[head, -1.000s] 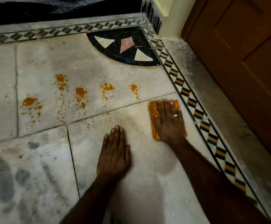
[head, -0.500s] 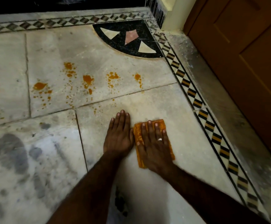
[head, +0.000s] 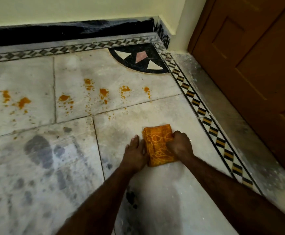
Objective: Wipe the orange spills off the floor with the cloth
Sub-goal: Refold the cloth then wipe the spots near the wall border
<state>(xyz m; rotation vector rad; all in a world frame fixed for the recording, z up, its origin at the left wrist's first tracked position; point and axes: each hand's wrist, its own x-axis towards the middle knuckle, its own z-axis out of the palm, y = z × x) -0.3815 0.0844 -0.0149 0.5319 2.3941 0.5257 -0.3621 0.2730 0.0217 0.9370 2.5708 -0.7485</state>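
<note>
A second ago the right hand lay flat on the cloth up beside the patterned border, at the right of the frame; half a second ago hand and cloth had slid back and left until they met the left hand. Now the cloth lies folded on the floor just below the middle of the frame, and the right hand no longer presses it flat: its fingers are curled over the cloth's right edge, gripping or bunching it. The left hand is open, palm down on the floor, with its thumb side touching the cloth's left edge. To my eye this looks like a stroke ended and the cloth being gathered or refolded, perhaps to turn up a cleaner face, rather than a wipe in progress. The tile under and right of the hands looks free of orange. The spills lie untouched in a scattered row across the middle and middle left of the frame, well apart from the cloth, with a few small drops nearer on the same tile. So most of the job seems yet to do, and the next stroke would have to go up and left. No brand, label or writing shows anywhere; the cloth bears only a pale woven pattern.
</note>
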